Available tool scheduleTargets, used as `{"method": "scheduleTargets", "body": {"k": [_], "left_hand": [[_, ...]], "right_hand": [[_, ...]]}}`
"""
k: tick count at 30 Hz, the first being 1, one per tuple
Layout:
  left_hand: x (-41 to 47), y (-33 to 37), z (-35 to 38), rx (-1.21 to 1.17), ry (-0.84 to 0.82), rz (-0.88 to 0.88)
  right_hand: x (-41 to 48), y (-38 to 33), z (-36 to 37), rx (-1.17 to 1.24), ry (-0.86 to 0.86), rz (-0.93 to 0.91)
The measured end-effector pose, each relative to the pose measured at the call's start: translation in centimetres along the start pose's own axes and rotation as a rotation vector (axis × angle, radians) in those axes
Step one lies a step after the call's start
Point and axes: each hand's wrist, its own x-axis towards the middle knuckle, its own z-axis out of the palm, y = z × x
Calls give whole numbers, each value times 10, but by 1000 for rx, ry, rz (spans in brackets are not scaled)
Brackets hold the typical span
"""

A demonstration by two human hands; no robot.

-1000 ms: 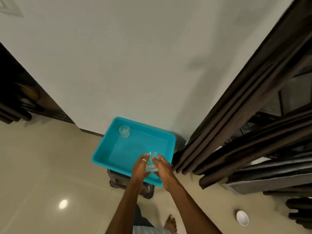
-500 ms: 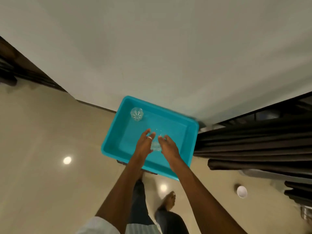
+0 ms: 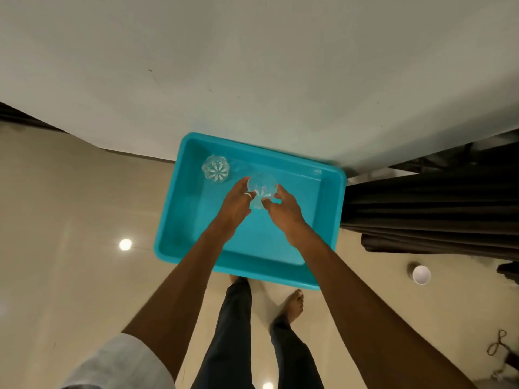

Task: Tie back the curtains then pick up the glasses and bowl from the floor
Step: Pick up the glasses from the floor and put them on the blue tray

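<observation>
Clear glass (image 3: 261, 188) gripped between left hand (image 3: 235, 204) and right hand (image 3: 284, 211), over turquoise tub (image 3: 328, 209), second glass (image 3: 215, 169) inside

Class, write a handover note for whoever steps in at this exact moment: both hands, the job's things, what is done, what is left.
Left hand and right hand: both grip one clear glass between them, above the teal tub.
Other glass: stands in the tub's far-left corner.
White bowl: on the floor, right of the tub, near the dark curtain.
Done: one glass in the tub; curtain looks gathered, tie not visible.
Left: set this glass down, fetch the bowl.
</observation>
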Motion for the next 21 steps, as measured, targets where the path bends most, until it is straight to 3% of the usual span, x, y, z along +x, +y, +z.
{"method": "scheduleTargets", "body": {"k": [12, 21], "left_hand": [[59, 0, -8, 48, -40, 25], [83, -16, -15, 78, -64, -34]], "right_hand": [[50, 2, 16, 364, -97, 126], [67, -1, 19, 454, -150, 141]]}}
